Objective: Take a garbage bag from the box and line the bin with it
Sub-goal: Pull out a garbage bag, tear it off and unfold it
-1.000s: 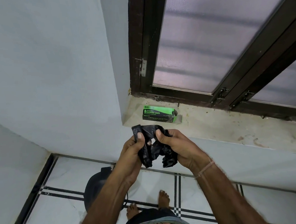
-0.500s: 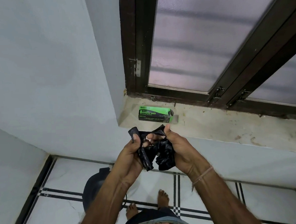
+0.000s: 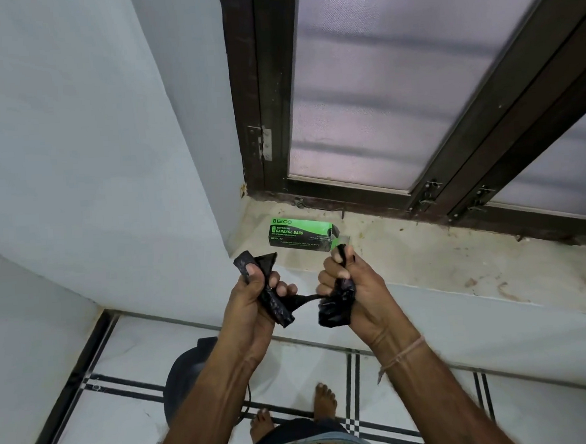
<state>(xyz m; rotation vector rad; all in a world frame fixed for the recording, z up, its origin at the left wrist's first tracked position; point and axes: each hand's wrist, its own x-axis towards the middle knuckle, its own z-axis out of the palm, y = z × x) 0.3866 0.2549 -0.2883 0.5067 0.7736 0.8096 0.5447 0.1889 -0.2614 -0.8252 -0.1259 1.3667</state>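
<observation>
You grip the crumpled black plastic garbage bag (image 3: 276, 303) in both fists, your left hand (image 3: 252, 301) and right hand (image 3: 352, 287) pulled apart with a thin twisted strand stretched taut between them; pull harder and that film will likely tear instead of unfolding. The green cardboard bag box (image 3: 301, 233) lies on the stained stone window sill (image 3: 458, 263) just beyond your hands, and the dark round bin (image 3: 186, 372) stands on the tiled floor (image 3: 108, 422) below, half hidden by your left forearm.

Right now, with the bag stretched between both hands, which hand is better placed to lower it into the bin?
Probably the left hand: its forearm hangs directly over the dark bin on the floor, while the right hand sits off to its side. Both grip the black garbage bag.
</observation>
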